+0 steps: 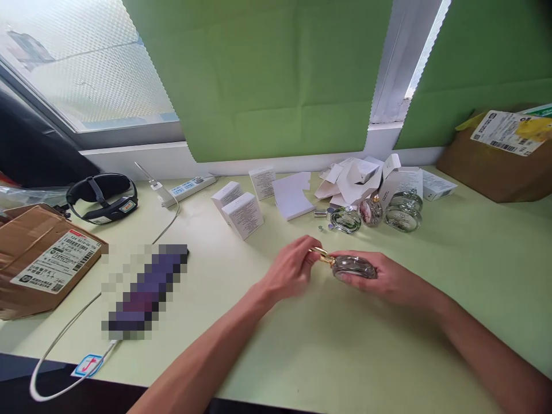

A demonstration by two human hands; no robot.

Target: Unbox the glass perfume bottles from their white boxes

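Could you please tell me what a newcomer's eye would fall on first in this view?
Probably the two hands at the middle of the pale green table: the right hand cradles a round clear glass bottle lying on its side, while the left hand pinches its gold neck. Behind them stand more round glass bottles among opened white cardboard boxes.

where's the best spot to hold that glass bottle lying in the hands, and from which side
Grip the glass bottle around its wide clear body, coming from the right, as the right hand does. It lies on its side with the gold neck pointing left, so this probably leaves that end free for the left hand.
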